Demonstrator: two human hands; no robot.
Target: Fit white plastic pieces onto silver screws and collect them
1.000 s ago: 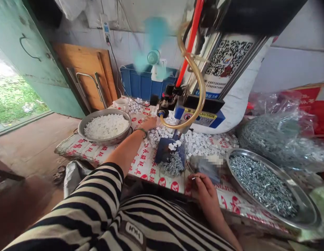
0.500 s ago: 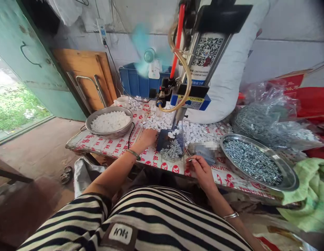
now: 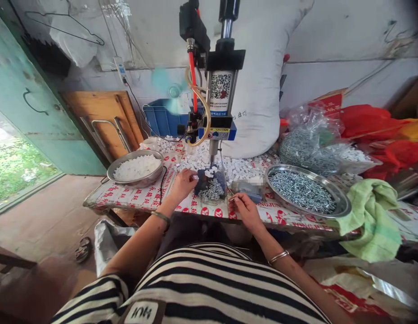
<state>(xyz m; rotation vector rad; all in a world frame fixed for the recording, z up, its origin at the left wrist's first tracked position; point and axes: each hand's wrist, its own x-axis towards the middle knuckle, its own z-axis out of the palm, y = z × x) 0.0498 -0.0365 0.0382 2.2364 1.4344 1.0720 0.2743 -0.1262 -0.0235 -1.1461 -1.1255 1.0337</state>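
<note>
Pinched between the thumb and fingers of my right hand (image 3: 248, 209) is a small metal pin (image 3: 232, 199), just above the front edge of the table (image 3: 126, 196). It sits to the right of the press's base and in front of a grey pack (image 3: 245, 191), part of which is blurred out. My left hand (image 3: 183, 183) is at the left side of the base, fingers curled and tips brought close together; whether they hold anything I cannot tell, as it is too small to make out.

Between my two hands lies a heap of metal bits (image 3: 213, 191), at the front of the base. Just behind it are a few white bits (image 3: 210, 172), under the rod (image 3: 213, 152) of the press (image 3: 220, 96), which stands upright. More white bits are strewn over the table behind and on both sides of the rod.

Off to my left stands a bowl (image 3: 152, 177) heaped with white bits. On my right, a wide tray (image 3: 342, 203) holds many loose pins (image 3: 301, 191), with a green cloth (image 3: 374, 220) hanging over the table edge beside it. Behind the tray is a clear bag (image 3: 306, 146) of metal bits. A blue crate (image 3: 161, 120) stands at the back, against the wall.
</note>
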